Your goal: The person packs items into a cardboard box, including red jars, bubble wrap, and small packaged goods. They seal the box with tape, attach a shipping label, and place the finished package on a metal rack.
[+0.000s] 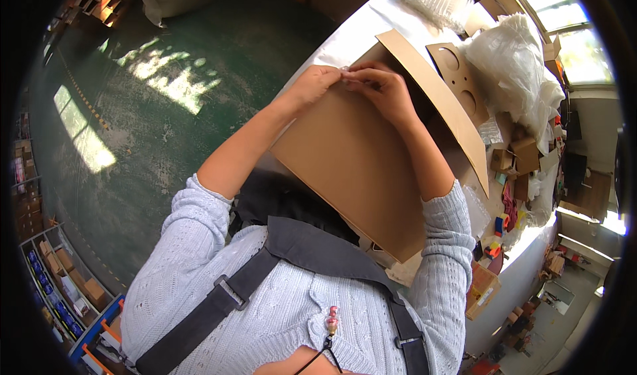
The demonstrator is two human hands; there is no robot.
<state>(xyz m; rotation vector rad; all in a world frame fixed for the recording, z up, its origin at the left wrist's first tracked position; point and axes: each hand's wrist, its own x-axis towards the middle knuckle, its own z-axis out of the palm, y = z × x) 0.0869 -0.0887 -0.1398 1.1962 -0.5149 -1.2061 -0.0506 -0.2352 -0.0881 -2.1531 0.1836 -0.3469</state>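
Observation:
Before me a large brown cardboard box rests on the worktable, one long flap raised on its right side. The fingertips of my left hand and my right hand meet over the box's far left edge. Between them they pinch a small clear piece of plastic, too small to name more exactly. My right forearm crosses above the box's dark opening, whose contents I cannot make out.
A cardboard insert with round cut-outs lies beyond the flap. White plastic bags and clear plastic trays are farther back. Small cartons and tape rolls sit to the right. Green floor spreads at left, with shelving below.

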